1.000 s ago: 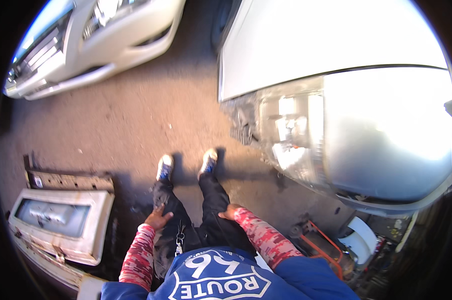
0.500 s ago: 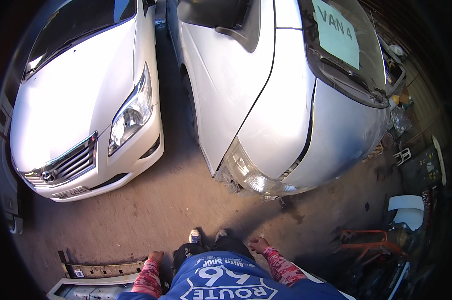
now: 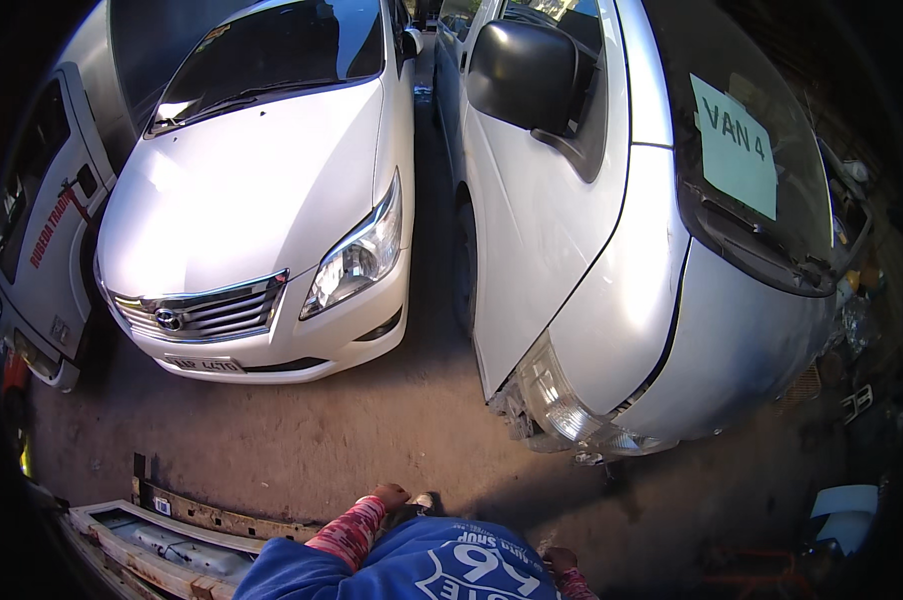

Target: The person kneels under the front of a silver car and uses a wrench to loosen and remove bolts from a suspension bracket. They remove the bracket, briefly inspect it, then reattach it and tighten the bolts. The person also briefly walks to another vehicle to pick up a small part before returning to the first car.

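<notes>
My left hand (image 3: 392, 495) swings out in front of my blue shirt (image 3: 442, 560), its fingers curled in with nothing visible in them. A red patterned sleeve (image 3: 350, 533) covers that forearm. Low beside the shirt hangs my right hand (image 3: 560, 558), small and dark, so how its fingers lie is unclear. Neither hand touches anything I can see. Ahead stand a white car (image 3: 262, 170) on the left and a silver van (image 3: 562, 250) on the right. The van's front corner by the headlight (image 3: 557, 395) has no bumper cover, and ragged parts show there.
A white-framed panel (image 3: 172, 540) and a rusty metal bar (image 3: 227, 517) lie at the lower left, close to my left side. Another white vehicle (image 3: 57, 230) stands at the far left. White curved pieces (image 3: 845, 515) lie at the right. The van's black mirror (image 3: 527, 75) juts out.
My view has turned left, so both vehicles sit further right and more of the far-left vehicle shows. My left hand has swung forward; my right hand has dropped back beside my body.
</notes>
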